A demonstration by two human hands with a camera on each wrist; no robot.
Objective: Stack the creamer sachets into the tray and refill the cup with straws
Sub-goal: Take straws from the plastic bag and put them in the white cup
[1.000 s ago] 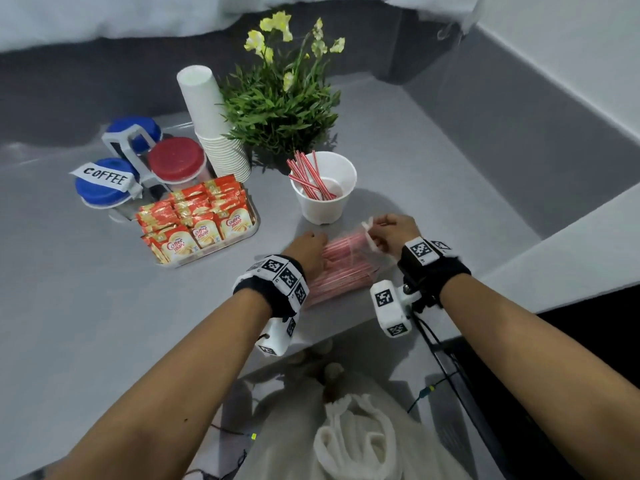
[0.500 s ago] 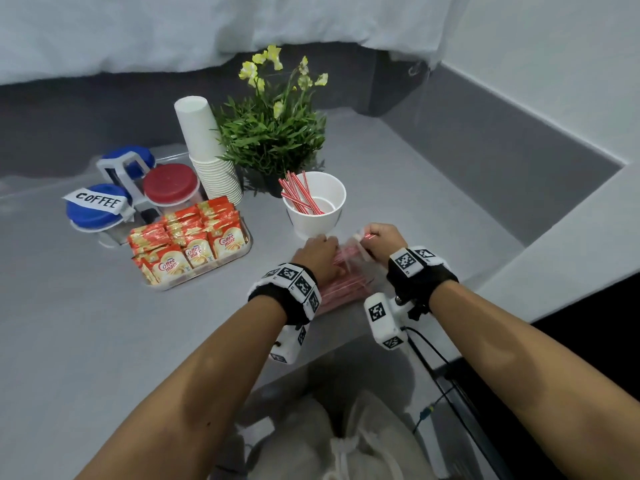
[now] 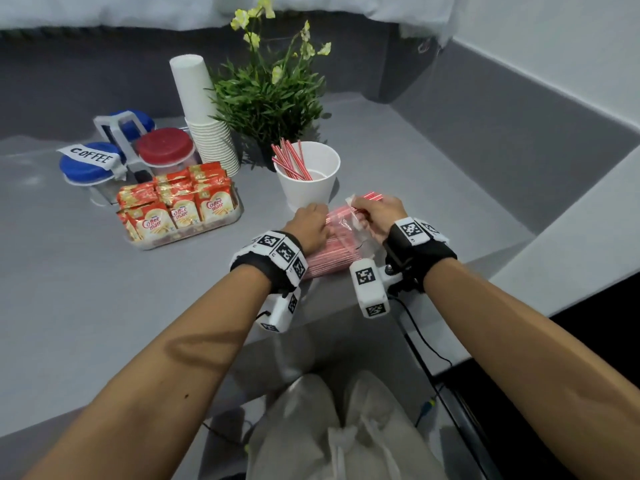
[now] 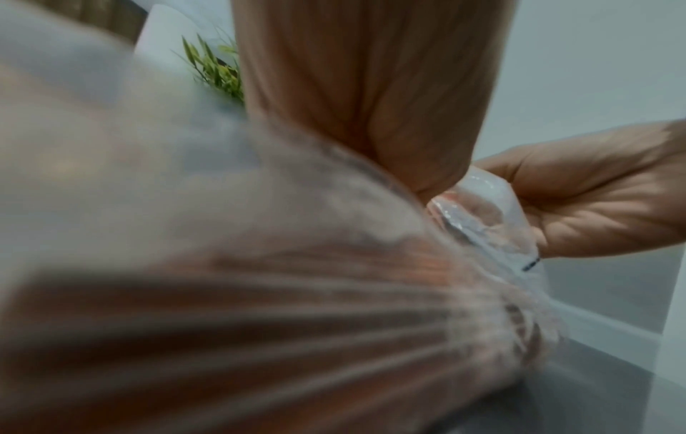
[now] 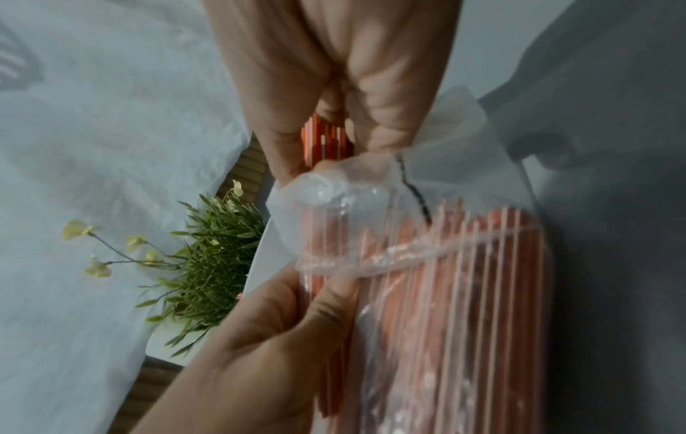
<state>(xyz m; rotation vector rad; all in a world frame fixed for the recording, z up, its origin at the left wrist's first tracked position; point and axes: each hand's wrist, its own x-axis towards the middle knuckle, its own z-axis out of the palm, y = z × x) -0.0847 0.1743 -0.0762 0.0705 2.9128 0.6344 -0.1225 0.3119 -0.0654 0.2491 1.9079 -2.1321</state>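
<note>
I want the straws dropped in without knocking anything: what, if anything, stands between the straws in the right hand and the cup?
Nothing visible. The right hand pinches a few straws drawn from the plastic bag; the cup stands just beyond, its mouth open, only bare counter between.

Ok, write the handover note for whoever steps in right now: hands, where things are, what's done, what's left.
Left hand: grips the straw bag, steadying it on the counter.
Right hand: fingers pinch a small bunch of straws at the bag's open end, partly drawn out.
Cup: just beyond the hands, holding a few straws.
Creamer sachets: standing in rows in the tray.
Done: sachets look stacked.
Left: move the straws into the cup.
</note>
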